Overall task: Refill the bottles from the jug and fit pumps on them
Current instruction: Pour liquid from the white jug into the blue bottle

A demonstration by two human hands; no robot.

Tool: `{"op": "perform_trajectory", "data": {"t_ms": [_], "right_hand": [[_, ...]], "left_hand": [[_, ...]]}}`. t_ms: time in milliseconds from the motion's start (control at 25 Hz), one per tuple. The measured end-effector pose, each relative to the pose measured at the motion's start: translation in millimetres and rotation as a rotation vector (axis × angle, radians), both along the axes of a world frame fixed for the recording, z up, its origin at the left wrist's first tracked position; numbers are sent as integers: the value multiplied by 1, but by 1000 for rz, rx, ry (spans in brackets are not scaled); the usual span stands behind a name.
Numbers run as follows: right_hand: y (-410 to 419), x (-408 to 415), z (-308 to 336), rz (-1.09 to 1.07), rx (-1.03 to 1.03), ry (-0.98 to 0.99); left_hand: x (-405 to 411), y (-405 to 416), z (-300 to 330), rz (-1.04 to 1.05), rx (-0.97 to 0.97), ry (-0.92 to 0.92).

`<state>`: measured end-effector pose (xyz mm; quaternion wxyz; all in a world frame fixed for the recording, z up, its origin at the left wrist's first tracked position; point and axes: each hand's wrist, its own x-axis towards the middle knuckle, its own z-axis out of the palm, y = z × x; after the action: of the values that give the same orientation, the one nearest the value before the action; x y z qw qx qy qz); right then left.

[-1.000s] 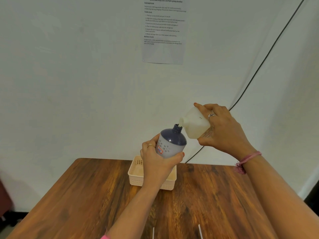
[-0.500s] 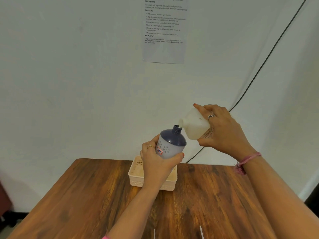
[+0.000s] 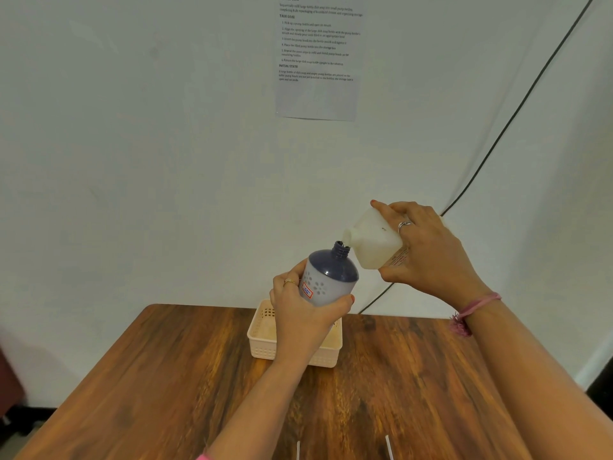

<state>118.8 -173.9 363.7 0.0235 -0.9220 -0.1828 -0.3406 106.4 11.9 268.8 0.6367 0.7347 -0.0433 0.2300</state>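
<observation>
My left hand (image 3: 303, 315) grips a round bottle (image 3: 328, 275) with a dark blue top, a pale dotted body and a small red label; it is held above the table, tilted right, its open threaded neck uncapped. My right hand (image 3: 428, 250) holds a white jug (image 3: 371, 242) tipped sideways to the left, its spout touching the bottle's neck. The jug's rear half is hidden by my fingers. No liquid stream can be made out. No pump is clearly visible.
A cream plastic basket (image 3: 265, 343) sits on the wooden table (image 3: 166, 376) behind my left wrist. Two thin white tubes (image 3: 387, 446) poke in at the near edge. A black cable (image 3: 497, 141) runs down the white wall, under a printed sheet (image 3: 318, 58).
Both hands have sunk slightly together, keeping the jug's spout at the bottle's neck. The pose is otherwise the same.
</observation>
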Motion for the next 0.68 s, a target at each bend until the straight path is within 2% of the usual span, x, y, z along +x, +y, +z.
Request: {"op": "perform_trajectory", "data": {"t_ms": [680], "right_hand": [[-1,4,-1,-8,1,-3]], "left_hand": [[5,-3,-2,3,3,2]]}}
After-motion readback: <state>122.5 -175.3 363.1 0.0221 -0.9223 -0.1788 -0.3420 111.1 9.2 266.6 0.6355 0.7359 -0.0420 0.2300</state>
